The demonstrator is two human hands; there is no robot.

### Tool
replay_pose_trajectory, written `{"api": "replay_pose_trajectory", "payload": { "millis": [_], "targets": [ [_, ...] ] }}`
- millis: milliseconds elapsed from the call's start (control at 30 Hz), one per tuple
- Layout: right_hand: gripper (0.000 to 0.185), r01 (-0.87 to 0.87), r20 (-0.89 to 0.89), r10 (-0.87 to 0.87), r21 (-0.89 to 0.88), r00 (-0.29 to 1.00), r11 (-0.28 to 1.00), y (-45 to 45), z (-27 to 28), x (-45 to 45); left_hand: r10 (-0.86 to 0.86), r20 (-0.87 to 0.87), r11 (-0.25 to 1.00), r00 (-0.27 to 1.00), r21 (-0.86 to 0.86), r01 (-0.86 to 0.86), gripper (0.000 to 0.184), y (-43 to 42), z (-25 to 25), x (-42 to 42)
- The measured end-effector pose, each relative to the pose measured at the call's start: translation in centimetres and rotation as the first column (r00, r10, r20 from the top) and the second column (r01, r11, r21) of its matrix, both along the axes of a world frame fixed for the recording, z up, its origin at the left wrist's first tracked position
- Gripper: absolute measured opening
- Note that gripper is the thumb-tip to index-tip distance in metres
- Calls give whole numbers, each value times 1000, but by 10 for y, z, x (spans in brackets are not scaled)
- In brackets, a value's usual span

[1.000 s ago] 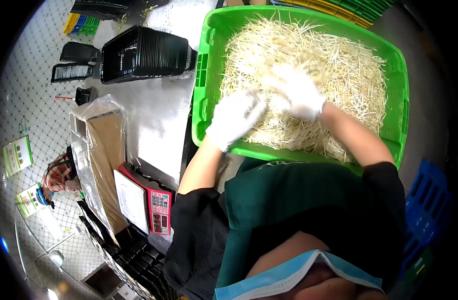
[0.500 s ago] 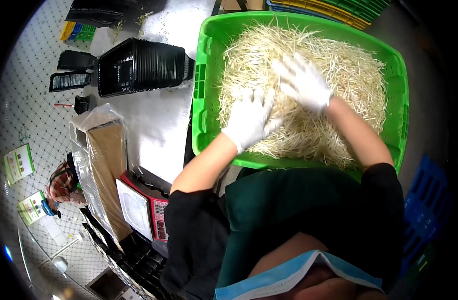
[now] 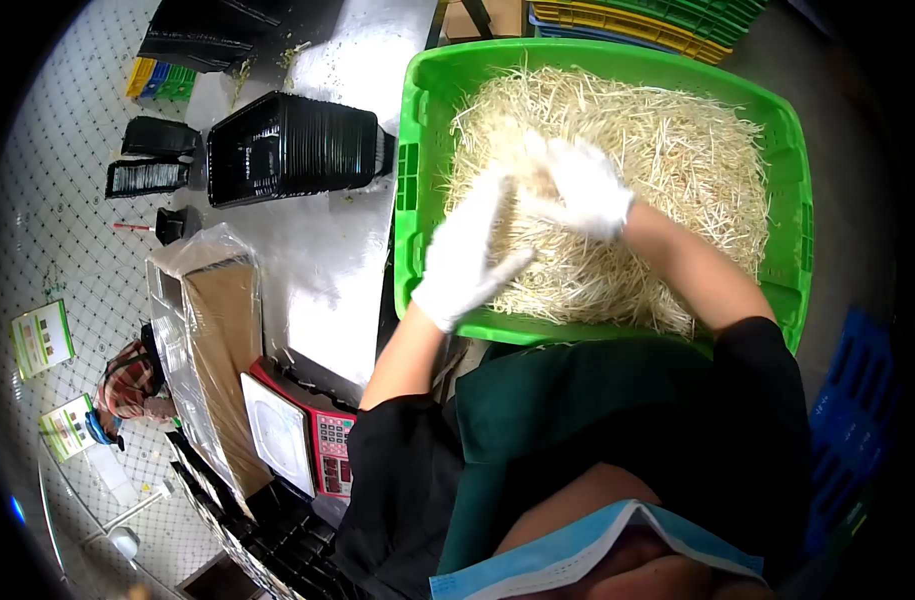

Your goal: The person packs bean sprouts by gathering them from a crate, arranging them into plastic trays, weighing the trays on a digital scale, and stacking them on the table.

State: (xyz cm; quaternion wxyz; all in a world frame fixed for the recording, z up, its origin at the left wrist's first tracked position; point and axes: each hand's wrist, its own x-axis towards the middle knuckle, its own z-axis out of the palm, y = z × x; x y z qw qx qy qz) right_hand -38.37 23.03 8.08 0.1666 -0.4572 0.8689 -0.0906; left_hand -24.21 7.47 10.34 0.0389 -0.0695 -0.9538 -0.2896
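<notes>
Likely, the deep tub (image 3: 791,270) keeps loose sprouts (image 3: 687,170) contained, upper centre.
Your left hand (image 3: 467,250) is unclenched near your right hand (image 3: 589,190) (too blurred to tell its grip).

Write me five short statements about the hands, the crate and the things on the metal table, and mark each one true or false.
1. The left hand and the right hand both wear white gloves. True.
2. The pale sprouts lie inside a green crate. True.
3. The scale has a bright green body. False: the scale's body is red.
4. The black trays beside the crate are nested together on the metal table. True.
5. The right hand rests on the scale. False: the right hand is at the sprouts, its fingers blurred.
</notes>
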Motion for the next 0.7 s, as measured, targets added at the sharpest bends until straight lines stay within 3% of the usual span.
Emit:
{"api": "replay_pose_trajectory", "payload": {
  "millis": [33,67,100,167,200,233,267,300,333,367,400,433,500,567,600,667,700],
  "targets": [
    [82,-72,-183,29,-233,983,970,15,-25,18,38,-78,999,996,-22,-40,102,-7,9,-2],
    [82,-164,-361,1,-419,932,893,24,-40,23,30,-39,992,999,-119,-34,113,-13,10,-8],
    [82,-162,-355,5,-413,935,896,26,-32,19,-16,-62,989,998,-150,6,115,-17,3,-21],
    [86,-84,147,85,-16,985,996,23,12,-10,-101,-133,973,986,-222,70,115,-12,-4,-63],
    [88,3,221,-42,174,974,985,10,35,-22,-98,-141,973,985,-222,65,115,-13,-16,-88],
    [88,8,-46,-12,-96,999,995,12,2,-40,-55,-94,983,994,-182,37,114,-16,-35,-112],
    [82,-97,-481,-103,-373,871,923,5,-47,-72,-18,-44,990,999,-143,11,113,-19,-52,-132],
    [81,-38,-348,-136,-450,928,892,15,-90,-89,19,8,994,1000,-104,-18,113,-21,-60,-140],
    [79,30,-209,-162,-523,964,852,15,-80,-88,88,264,990,960,-128,-56,111,-17,-49,-138],
    [83,66,-16,-68,-92,998,994,36,-69,-82,91,265,990,960,-127,-59,111,-16,-39,-131],
    [87,6,95,-17,115,995,993,49,-39,-62,16,379,992,925,-121,32,119,-17,-25,-117],
    [92,-48,141,25,167,990,985,65,-29,-48,-57,485,987,873,-103,121,126,-19,-15,-102],
    [109,-95,166,78,92,983,991,92,7,-27,-96,525,963,846,-164,212,132,-21,-11,-67],
    [115,-137,92,141,-44,986,990,104,-7,-23,-95,415,935,905,-275,224,141,-22,-30,-43],
    [115,-132,95,136,-49,986,990,100,-19,-21,-156,173,918,973,-338,207,136,-24,-42,-42],
    [107,-161,-176,150,-46,973,986,87,-34,-28,-223,-84,902,971,-396,173,132,-24,-50,-53],
    [104,-169,-268,151,-43,952,985,82,-36,-33,-81,188,962,979,-241,126,121,-23,-46,-62]
  ]
}}
